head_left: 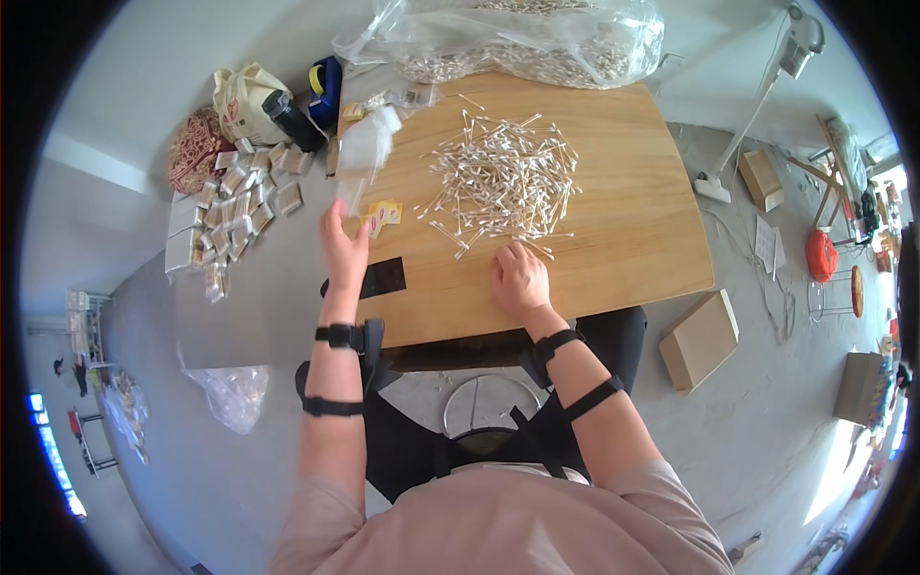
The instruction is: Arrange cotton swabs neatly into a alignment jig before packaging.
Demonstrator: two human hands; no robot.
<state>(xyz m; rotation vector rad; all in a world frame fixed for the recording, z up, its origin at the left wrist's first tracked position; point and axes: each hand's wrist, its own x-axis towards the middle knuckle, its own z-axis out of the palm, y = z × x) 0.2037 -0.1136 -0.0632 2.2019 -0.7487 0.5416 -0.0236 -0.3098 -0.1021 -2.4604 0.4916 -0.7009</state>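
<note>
A wooden table [623,192] carries a loose pile of white cotton swabs [503,177]. My right hand [520,278] lies palm down on the table at the near edge of the pile, fingers curled over a few swabs. My left hand [345,244] is raised at the table's left edge, with a small clear plastic bag [369,153] just above its fingers; whether the fingers grip the bag cannot be told. Small yellow and red packets [383,216] lie right beside that hand.
A big clear bag of swabs [537,43] lies at the table's far end. Several small filled packets [240,211] cover the floor at left, by a beige bag [244,101] and a dark bottle [292,120]. Cardboard boxes [700,340] stand at right.
</note>
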